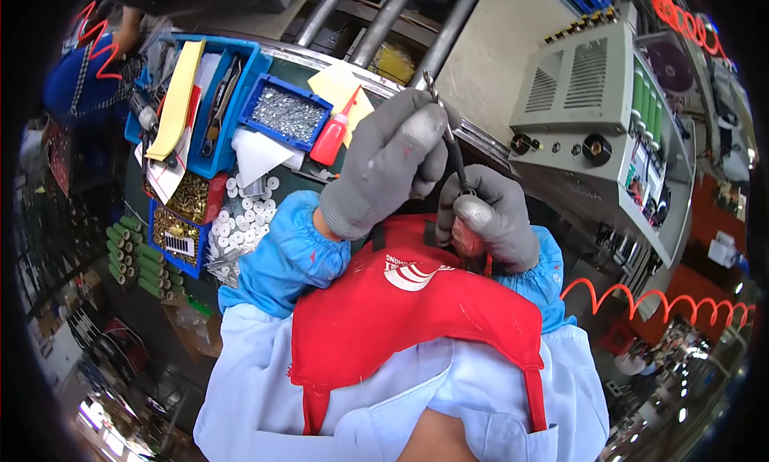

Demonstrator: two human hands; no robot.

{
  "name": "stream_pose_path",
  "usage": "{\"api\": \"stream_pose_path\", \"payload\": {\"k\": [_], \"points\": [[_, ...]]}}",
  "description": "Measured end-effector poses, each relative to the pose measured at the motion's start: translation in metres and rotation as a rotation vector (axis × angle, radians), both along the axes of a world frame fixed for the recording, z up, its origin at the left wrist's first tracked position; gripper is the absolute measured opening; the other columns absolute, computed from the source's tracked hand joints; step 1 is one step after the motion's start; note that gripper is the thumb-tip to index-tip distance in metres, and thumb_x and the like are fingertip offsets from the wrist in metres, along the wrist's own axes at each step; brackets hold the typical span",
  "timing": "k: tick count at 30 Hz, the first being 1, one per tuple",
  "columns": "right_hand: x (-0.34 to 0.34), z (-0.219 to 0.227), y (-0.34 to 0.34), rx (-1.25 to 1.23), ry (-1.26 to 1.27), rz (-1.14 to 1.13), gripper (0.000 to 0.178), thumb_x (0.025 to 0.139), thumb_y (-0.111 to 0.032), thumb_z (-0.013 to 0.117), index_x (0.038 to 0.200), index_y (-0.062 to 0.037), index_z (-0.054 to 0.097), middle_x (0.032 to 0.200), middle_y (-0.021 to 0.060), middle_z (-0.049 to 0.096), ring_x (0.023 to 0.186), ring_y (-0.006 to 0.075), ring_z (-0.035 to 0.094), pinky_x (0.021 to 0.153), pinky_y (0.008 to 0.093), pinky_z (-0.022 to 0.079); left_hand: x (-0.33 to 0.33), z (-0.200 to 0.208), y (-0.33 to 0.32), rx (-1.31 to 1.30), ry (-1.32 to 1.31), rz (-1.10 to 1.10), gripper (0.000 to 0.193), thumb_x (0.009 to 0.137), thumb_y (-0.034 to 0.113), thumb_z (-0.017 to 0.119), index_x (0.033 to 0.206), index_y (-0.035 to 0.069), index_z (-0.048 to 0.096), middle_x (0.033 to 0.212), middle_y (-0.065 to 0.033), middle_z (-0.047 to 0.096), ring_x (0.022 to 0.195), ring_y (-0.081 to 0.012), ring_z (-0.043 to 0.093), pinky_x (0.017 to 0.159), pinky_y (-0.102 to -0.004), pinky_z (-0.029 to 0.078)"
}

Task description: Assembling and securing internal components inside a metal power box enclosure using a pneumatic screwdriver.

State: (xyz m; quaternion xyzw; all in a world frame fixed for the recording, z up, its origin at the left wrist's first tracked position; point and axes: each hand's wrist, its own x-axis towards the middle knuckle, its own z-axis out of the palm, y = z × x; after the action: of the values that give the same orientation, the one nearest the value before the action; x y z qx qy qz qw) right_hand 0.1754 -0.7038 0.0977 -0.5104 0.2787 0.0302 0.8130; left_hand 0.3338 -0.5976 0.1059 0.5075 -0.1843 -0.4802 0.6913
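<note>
Both my hands wear grey gloves and are raised in front of my red apron (416,302). A thin dark cable-like piece (455,159) runs between them, with a shiny metal tip (430,84) at its upper end. My left hand (392,158) is closed around its upper part, the metal tip poking out above the fingers. Lower and to the right, my right hand (490,222) pinches the lower end between thumb and fingers. A reddish patch shows under the right thumb; I cannot tell what it is.
At left are a blue bin (215,102) of small metal parts, a red bottle (329,140), white washers (247,215) and a bin of brass-coloured parts (172,230). A grey machine housing (573,86) stands at right, near an orange coiled hose (657,303). Metal rollers (384,26) lie ahead.
</note>
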Motion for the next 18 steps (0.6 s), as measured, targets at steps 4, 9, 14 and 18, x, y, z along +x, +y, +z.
{"api": "stream_pose_path", "payload": {"k": [4, 9, 14, 18], "points": [[-0.027, -0.006, -0.004, 0.023, -0.026, -0.07, 0.021, 0.087, -0.013, 0.06, 0.101, 0.0026, 0.06, 0.076, 0.0092, 0.062, 0.065, 0.0157, 0.062, 0.06, 0.0295, 0.05, -0.024, -0.002, -0.013, -0.001, -0.105, -0.093, 0.029, 0.1, 0.026, 0.047, 0.104, -0.001, 0.056, 0.054, 0.0016, 0.043, 0.045, -0.0055, 0.038, 0.043, -0.0216, 0.03], [-0.058, -0.023, -0.009, 0.069, -0.042, -0.126, 0.025, 0.09, -0.02, 0.062, 0.101, 0.003, 0.06, 0.078, 0.0092, 0.062, 0.066, 0.0165, 0.062, 0.059, 0.0301, 0.05, -0.047, -0.018, -0.037, 0.006, -0.331, -0.206, 0.025, 0.093, 0.025, 0.059, 0.099, 0.002, 0.057, 0.065, 0.0017, 0.049, 0.052, -0.0052, 0.042, 0.047, -0.0221, 0.033], [-0.086, -0.037, -0.013, 0.137, 0.047, -0.259, 0.023, 0.093, -0.02, 0.058, 0.1, 0.0018, 0.059, 0.079, 0.0096, 0.061, 0.065, 0.0189, 0.062, 0.057, 0.0327, 0.052, -0.057, -0.029, -0.066, 0.18, -0.191, -0.547, 0.025, 0.092, 0.03, 0.059, 0.095, 0.006, 0.057, 0.064, 0.0018, 0.048, 0.053, -0.005, 0.04, 0.047, -0.0217, 0.03], [-0.121, -0.063, -0.02, 0.219, 0.032, -0.348, 0.025, 0.093, -0.023, 0.059, 0.102, 0.0007, 0.058, 0.078, 0.0085, 0.061, 0.064, 0.0178, 0.062, 0.055, 0.032, 0.053, -0.083, -0.063, -0.087, 0.202, -0.307, -0.78, 0.025, 0.094, 0.032, 0.057, 0.099, 0.007, 0.057, 0.064, 0.0035, 0.045, 0.053, -0.0042, 0.038, 0.047, -0.02, 0.03]]}}
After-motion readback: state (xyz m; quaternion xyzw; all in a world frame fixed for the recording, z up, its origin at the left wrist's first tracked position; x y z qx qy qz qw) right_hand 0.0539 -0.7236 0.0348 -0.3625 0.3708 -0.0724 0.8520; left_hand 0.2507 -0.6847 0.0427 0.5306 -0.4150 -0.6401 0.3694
